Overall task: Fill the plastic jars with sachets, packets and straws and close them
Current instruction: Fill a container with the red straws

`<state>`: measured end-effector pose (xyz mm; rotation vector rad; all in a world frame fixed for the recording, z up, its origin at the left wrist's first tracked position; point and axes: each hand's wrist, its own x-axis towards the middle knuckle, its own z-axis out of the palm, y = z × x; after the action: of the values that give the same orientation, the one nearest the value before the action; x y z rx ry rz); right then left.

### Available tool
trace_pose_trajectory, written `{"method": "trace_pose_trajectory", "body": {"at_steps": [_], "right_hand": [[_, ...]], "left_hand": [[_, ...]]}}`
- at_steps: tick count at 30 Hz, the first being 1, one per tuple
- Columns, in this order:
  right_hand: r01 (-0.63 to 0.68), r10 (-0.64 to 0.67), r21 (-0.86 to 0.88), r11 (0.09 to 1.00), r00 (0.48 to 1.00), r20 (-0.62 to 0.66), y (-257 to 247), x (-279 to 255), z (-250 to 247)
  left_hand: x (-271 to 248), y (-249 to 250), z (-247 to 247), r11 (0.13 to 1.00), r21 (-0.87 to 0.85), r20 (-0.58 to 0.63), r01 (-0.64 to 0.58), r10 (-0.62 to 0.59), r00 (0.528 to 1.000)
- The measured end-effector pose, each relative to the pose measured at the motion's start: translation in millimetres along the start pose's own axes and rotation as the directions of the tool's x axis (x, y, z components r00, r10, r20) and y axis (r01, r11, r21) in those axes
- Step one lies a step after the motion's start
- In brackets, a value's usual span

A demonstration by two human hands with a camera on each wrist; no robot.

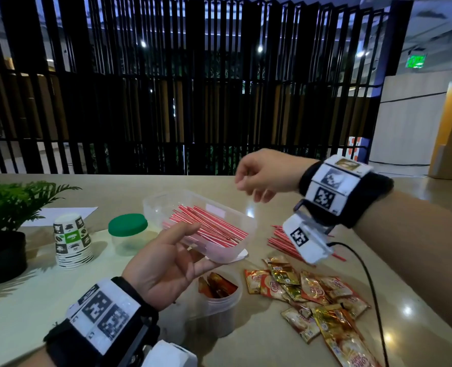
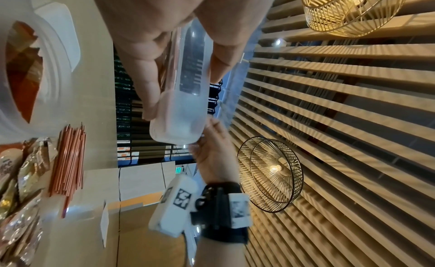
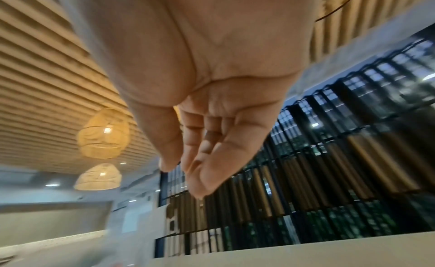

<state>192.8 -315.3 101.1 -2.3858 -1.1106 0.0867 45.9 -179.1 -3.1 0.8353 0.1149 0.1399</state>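
Observation:
My left hand grips a clear plastic jar tilted on its side above the table, thumb on top and fingers underneath. Red-and-white straws lie inside it. The left wrist view shows the same jar between my fingers and thumb. My right hand hovers just above the jar's far end, fingers loosely curled and empty; the right wrist view shows that hand holding nothing. Below my left hand stands a second open jar with sachets in it.
A green-lidded jar stands at centre left beside stacked paper cups and a potted plant. Loose straws and a heap of sachets lie to the right. A black cable crosses the table.

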Motion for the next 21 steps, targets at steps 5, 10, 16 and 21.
{"method": "trace_pose_trajectory", "body": {"at_steps": [5, 10, 16, 21], "right_hand": [[-0.265, 0.262, -0.249, 0.932, 0.964, -0.045, 81.2, 19.9, 2.4], [-0.330, 0.464, -0.528, 0.783, 0.874, 0.141, 138.8, 36.7, 45.0], [-0.321, 0.555, -0.623, 0.713, 0.801, 0.223, 183.0, 59.1, 66.8], [-0.366, 0.609, -0.705, 0.607, 0.785, 0.117, 286.6, 106.4, 79.5]], "left_hand": [[1.7, 4.7, -4.1, 1.000, -0.019, 0.022, 0.011, -0.011, 1.000], [7.9, 3.2, -6.0, 1.000, 0.000, 0.030, 0.017, -0.017, 0.999], [7.7, 3.7, -8.7, 1.000, 0.016, 0.049, 0.023, -0.024, 0.999], [10.4, 2.5, -10.1, 0.999, 0.021, 0.084, 0.031, -0.033, 0.996]]}}
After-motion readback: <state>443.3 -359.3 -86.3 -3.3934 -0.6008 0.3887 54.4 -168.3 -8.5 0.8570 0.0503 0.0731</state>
